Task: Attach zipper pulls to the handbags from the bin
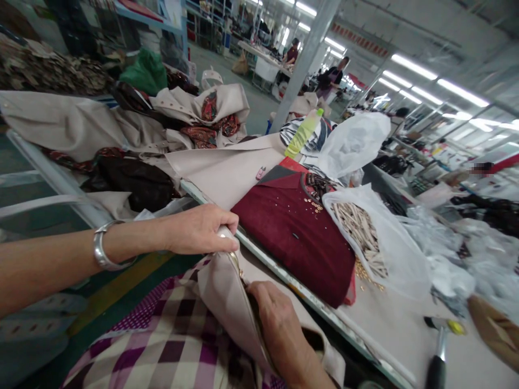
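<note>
A cream handbag (221, 294) with a brass-coloured zip lies across my lap, over a checked apron. My left hand (198, 229), a silver bangle at its wrist, is closed on the bag's upper corner, at the end of the zip. Farther down the same opening, my right hand (279, 324) grips the zipped edge. Its fingertips are tucked into the bag and hidden. A small metal zip pull hangs between the two hands. The bag's strap loop (334, 359) shows beyond my right wrist.
Alongside is a workbench (393, 329) with a folded maroon cloth (292, 232), a plastic bag of cream strips (360, 232), loose brass bits and a hammer (440, 346). A yellow-green bottle (302, 135) lies farther back. More cream bags (97, 127) are piled left.
</note>
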Action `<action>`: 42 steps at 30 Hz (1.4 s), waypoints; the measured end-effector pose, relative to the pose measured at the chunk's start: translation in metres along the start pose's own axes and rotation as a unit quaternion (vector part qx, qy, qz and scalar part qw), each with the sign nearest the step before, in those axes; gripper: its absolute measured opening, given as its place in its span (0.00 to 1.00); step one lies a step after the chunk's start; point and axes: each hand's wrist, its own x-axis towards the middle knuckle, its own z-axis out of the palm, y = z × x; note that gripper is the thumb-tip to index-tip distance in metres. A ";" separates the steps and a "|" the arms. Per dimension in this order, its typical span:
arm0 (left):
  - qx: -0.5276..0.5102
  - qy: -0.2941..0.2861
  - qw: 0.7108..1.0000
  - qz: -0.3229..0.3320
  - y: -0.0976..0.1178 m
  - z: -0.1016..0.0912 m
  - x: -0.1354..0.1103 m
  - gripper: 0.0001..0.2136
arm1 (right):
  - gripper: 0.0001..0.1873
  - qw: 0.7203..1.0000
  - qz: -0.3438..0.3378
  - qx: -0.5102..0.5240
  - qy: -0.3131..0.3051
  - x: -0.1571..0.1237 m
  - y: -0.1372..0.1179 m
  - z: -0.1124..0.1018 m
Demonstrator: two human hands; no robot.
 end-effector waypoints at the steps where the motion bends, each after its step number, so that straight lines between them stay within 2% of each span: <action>1: 0.038 0.032 0.998 0.038 0.003 0.001 -0.003 0.09 | 0.15 0.999 -0.011 -0.027 0.016 0.000 0.000 -0.002; 3: 0.128 0.097 0.976 0.149 0.012 0.007 -0.010 0.08 | 0.12 0.996 -0.035 -0.058 0.052 0.001 0.001 -0.011; 5: 0.205 0.149 0.933 0.256 0.022 0.019 -0.017 0.09 | 0.09 0.993 -0.050 -0.078 0.079 0.004 0.003 -0.025; 7: 0.249 0.185 0.898 0.313 0.029 0.035 -0.020 0.12 | 0.09 0.988 -0.054 -0.110 0.096 0.009 0.006 -0.042; 9: 0.276 0.235 0.875 0.320 0.031 0.049 -0.015 0.15 | 0.10 0.982 -0.055 -0.150 0.104 0.015 0.011 -0.056; 12: 0.312 0.305 0.844 0.313 0.024 0.066 0.012 0.17 | 0.10 0.976 -0.044 -0.189 0.101 0.027 0.028 -0.068; 15: 0.347 0.312 0.828 0.310 0.009 0.080 0.046 0.16 | 0.10 0.982 0.006 -0.171 0.079 0.038 0.053 -0.068; 18: 0.367 0.296 0.828 0.303 -0.006 0.094 0.070 0.14 | 0.15 0.989 0.045 -0.123 0.070 0.047 0.077 -0.064; 21: 0.364 0.276 0.840 0.293 -0.014 0.103 0.077 0.15 | 0.20 0.993 0.067 -0.066 0.071 0.047 0.090 -0.064; 25: 0.347 0.263 0.852 0.292 -0.011 0.106 0.073 0.17 | 0.16 0.990 0.117 0.035 0.069 0.031 0.093 -0.069; 28: 0.336 0.259 0.866 0.265 -0.004 0.105 0.068 0.20 | 0.12 0.982 0.141 0.081 0.092 0.011 0.093 -0.069; 31: 0.337 0.238 0.877 0.248 -0.001 0.107 0.059 0.20 | 0.15 0.989 0.082 0.060 0.108 -0.006 0.096 -0.065; 34: 0.330 0.225 0.883 0.247 -0.005 0.112 0.046 0.20 | 0.18 0.995 0.025 0.021 0.096 -0.020 0.102 -0.059; 36: 0.330 0.218 0.885 0.245 -0.011 0.116 0.039 0.21 | 0.18 0.996 0.025 -0.012 0.088 -0.031 0.107 -0.055; 39: 0.330 0.202 0.886 0.255 -0.022 0.119 0.035 0.21 | 0.15 0.994 0.063 -0.029 0.086 -0.049 0.111 -0.049; 42: 0.319 0.212 0.884 0.268 -0.027 0.119 0.037 0.20 | 0.16 0.989 0.098 -0.038 0.107 -0.055 0.105 -0.051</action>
